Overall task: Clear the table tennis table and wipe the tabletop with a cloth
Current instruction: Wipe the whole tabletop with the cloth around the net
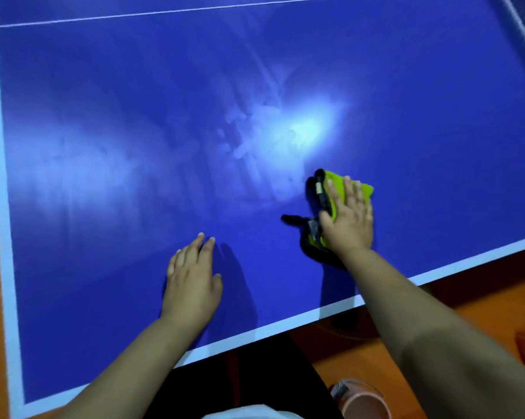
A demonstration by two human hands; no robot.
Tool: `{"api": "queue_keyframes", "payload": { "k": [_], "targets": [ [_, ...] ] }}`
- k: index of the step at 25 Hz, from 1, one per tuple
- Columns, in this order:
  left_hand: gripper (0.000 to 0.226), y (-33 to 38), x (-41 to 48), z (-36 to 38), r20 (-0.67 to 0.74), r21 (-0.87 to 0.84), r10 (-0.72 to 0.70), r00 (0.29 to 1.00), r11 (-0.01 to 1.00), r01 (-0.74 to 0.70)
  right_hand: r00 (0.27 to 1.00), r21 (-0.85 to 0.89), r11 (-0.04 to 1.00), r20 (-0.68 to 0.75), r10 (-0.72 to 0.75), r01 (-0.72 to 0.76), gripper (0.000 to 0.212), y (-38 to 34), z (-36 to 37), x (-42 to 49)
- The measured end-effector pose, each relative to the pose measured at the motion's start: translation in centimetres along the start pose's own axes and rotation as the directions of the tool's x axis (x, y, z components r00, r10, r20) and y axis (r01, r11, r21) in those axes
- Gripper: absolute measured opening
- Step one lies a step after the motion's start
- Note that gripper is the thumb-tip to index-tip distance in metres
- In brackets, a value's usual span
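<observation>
Head view: right hand (349,219) presses flat on the green cloth (335,179), left hand (191,282) rests on the bench (103,116), both grips spread.

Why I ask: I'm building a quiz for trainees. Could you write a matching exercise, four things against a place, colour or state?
1 left hand
2 right hand
3 cloth
4 pink container

a on the floor
b flat on the bare tabletop
c green and black
d pressing on the cloth

Pairs: 1-b, 2-d, 3-c, 4-a
</observation>
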State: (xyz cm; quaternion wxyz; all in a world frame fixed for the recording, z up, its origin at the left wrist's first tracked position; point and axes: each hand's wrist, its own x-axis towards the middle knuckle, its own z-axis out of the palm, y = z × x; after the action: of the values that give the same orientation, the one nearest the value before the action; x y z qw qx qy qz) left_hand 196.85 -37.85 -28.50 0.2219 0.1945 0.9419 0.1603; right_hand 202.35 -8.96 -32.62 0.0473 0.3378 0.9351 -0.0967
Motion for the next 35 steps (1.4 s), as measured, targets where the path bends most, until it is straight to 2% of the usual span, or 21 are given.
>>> {"api": "queue_keyframes", "payload": {
  "k": [3, 5, 10, 15, 19, 23, 28, 29, 32, 35],
  "targets": [
    [0.063, -2.2, -0.5, -0.6, -0.02, 0.011, -0.039, 0.999, 0.999, 0.039, 0.984, -0.028, 0.985, 0.03, 0.173, -0.172, 0.068, -1.3, -0.4, 1.7],
    [0.063, -4.8, -1.6, -1.2, -0.007, 0.016, -0.09, 0.996, 0.996, 0.09, 0.976, -0.048, 0.977, 0.043, 0.212, -0.21, 0.069, -4.2, 0.1, 1.0],
    [0.065, -12.4, -3.8, -3.7, 0.001, 0.013, -0.17, 0.985, 0.985, 0.17, 0.996, -0.084, 0.996, 0.088, -0.028, 0.035, 0.072, -15.3, 2.6, -3.8],
    [0.067, -21.9, -5.6, -7.0, -0.033, -0.015, -0.273, 0.961, 0.962, 0.273, 0.947, -0.145, 0.938, 0.11, -0.301, 0.315, 0.078, -28.8, 6.7, -11.0],
    [0.066, -27.9, -7.0, -9.0, -0.054, -0.053, -0.349, 0.935, 0.936, 0.347, 0.86, -0.129, 0.851, 0.132, -0.493, 0.508, 0.077, -36.7, 9.2, -15.6],
    [0.07, -31.5, -7.8, -10.3, -0.104, -0.078, -0.426, 0.899, 0.904, 0.42, 0.684, -0.072, 0.689, 0.236, -0.69, 0.721, 0.076, -43.3, 11.1, -19.4],
    [0.069, -31.1, -6.4, -10.8, -0.113, -0.088, -0.393, 0.913, 0.919, 0.385, 0.551, -0.065, 0.553, 0.237, -0.8, 0.831, 0.07, -44.3, 11.0, -16.0],
    [0.069, -30.4, -5.7, -10.8, -0.115, -0.077, -0.373, 0.921, 0.927, 0.366, 0.562, -0.052, 0.566, 0.225, -0.796, 0.823, 0.071, -43.8, 10.7, -15.0],
    [0.067, -27.5, -3.1, -10.4, -0.123, -0.048, -0.31, 0.943, 0.951, 0.306, 0.674, 0.009, 0.685, 0.169, -0.719, 0.728, 0.072, -41.8, 9.8, -11.9],
    [0.067, -23.9, -0.7, -9.7, -0.116, -0.027, -0.272, 0.955, 0.962, 0.271, 0.753, 0.008, 0.761, 0.138, -0.643, 0.649, 0.072, -38.3, 8.5, -8.3]
  ]
}}
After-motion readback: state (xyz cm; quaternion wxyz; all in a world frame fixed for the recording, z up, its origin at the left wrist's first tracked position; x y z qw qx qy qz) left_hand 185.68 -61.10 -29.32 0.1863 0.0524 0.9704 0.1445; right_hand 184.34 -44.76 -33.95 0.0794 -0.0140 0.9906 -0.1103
